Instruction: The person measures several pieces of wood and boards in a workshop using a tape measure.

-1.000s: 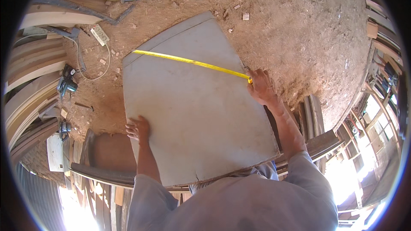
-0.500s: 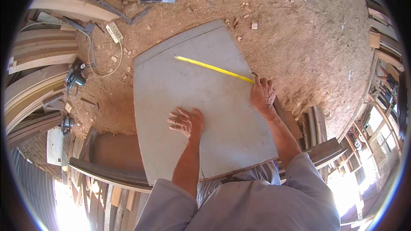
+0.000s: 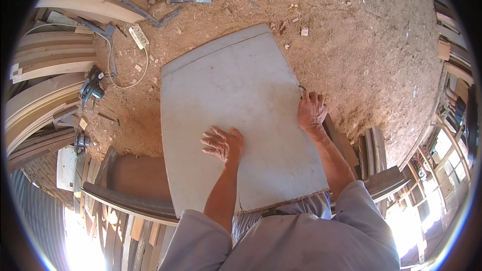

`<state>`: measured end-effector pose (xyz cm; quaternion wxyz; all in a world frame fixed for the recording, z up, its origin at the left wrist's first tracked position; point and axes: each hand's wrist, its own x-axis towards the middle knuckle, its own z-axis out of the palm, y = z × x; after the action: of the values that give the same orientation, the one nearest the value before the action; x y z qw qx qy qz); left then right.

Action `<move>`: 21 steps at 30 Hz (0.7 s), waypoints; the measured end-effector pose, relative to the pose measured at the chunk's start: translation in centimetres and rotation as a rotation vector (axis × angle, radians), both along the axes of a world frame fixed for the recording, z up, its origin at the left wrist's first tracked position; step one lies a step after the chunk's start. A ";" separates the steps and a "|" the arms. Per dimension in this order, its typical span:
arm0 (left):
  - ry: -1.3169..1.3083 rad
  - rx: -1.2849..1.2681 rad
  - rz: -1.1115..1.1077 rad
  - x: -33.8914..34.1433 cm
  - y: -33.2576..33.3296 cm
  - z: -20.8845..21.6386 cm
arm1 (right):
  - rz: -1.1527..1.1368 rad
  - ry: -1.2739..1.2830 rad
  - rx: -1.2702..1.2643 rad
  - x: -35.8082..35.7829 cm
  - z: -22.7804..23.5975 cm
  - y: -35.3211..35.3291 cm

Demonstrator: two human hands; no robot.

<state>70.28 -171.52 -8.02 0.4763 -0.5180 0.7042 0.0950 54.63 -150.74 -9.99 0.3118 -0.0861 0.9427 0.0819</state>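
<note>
A large grey board (image 3: 226, 85) lies flat in front of me, with a dark line running across near its far end. My left hand (image 3: 223, 144) rests on the board with its fingers spread and nothing in them. At the board's right edge my right hand (image 3: 312, 110) is closed around a tape measure. Its fingers hide most of the tape measure, and only a small dark bit shows above them. No yellow blade shows now.
On the sawdust-covered ground stand a white power strip (image 3: 138, 36) with its cord and a teal power tool (image 3: 92, 89). A dark wooden beam (image 3: 133, 206) runs beneath the board's near end. Stacked planks (image 3: 55, 52) line the left side.
The yellow tape blade that stretched across the board has gone back into the tape measure in my right hand. My left hand stays spread on the board. The view has shifted slightly.
</note>
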 end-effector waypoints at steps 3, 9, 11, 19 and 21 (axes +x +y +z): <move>0.011 0.015 0.012 -0.2 0.0 0.1 | -0.010 0.028 -0.001 -0.1 -0.2 0.0; 0.023 0.026 0.032 0.0 -0.1 -0.1 | 0.010 0.075 -0.028 0.1 -0.5 0.1; 0.021 0.037 0.031 -0.2 -0.1 0.0 | 0.010 0.092 -0.029 0.2 -0.8 0.3; 0.021 0.056 0.026 -0.5 -0.2 0.1 | 0.034 0.173 -0.044 0.4 -1.1 0.4; 0.017 0.057 0.024 -0.6 -0.2 0.1 | 0.030 0.169 -0.042 0.3 -1.0 0.3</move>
<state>69.67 -171.73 -7.92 0.4837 -0.5118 0.6988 0.1253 54.98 -150.40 -11.04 0.2281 -0.0993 0.9657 0.0738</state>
